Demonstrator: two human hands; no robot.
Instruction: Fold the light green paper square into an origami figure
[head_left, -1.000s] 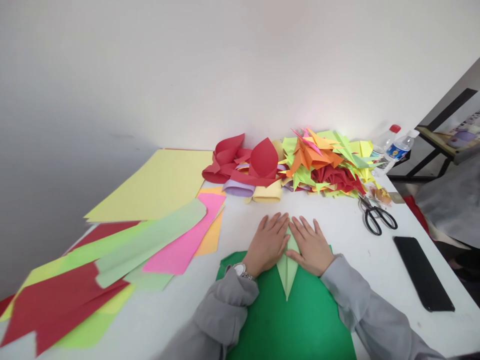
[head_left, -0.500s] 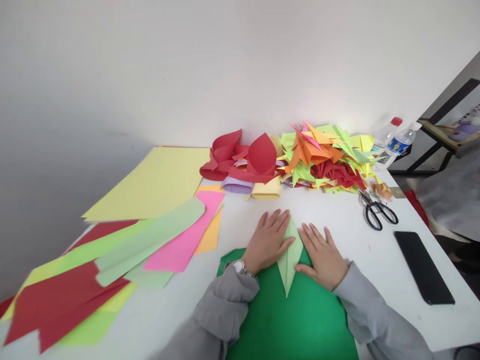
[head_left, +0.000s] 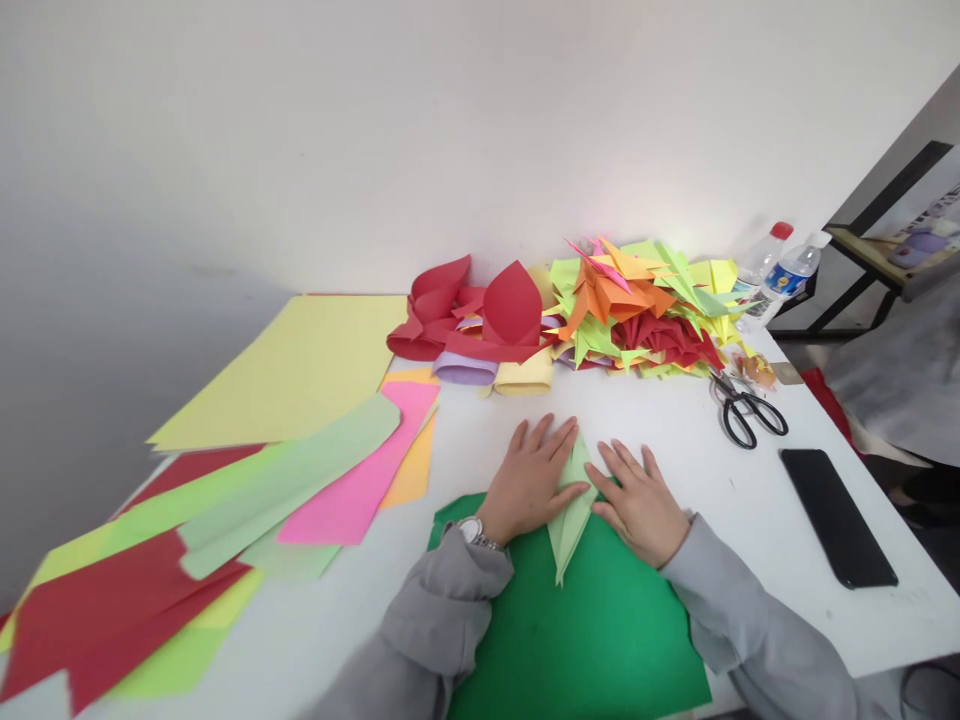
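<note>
Pale green folded paper [head_left: 571, 530] between left hand [head_left: 523, 487] and right hand [head_left: 643, 512], lower tip toward 6 o'clock over a green sheet [head_left: 585, 635], upper end close to the left fingertips. Left hand flat over the paper's 9 o'clock side, fingers slightly spread and aimed at 1 o'clock, thumb laid across the folds. Right hand at the 3 o'clock edge, fingers fanned apart and aimed at 11, index fingertip and thumb tip at or just beside the edge; hard to tell whether touching. Both hands unclenched. Under the green sheet, a white table [head_left: 480, 430] against a plain pale wall [head_left: 450, 130]. Around the folded paper: loose coloured sheets [head_left: 240, 520] overlapping at 9 o'clock; large yellow sheets [head_left: 292, 375] at 10; curled red cutouts [head_left: 514, 305] at 11; a heap of paper shapes [head_left: 652, 320] at 1; scissors [head_left: 739, 412] at 2, with bottles [head_left: 787, 278] farther out; dark phone [head_left: 838, 515] at 3. Past the table, between 2 and 3, a person in grey [head_left: 900, 375]. Matte paper throughout, crisply creased into a narrow kite shape between the hands, spiky in the heap, petal-shaped in red. Looped black scissor handles, clear plastic bottles, metal watch [head_left: 472, 530], wrinkled grey sleeves [head_left: 442, 610].
</note>
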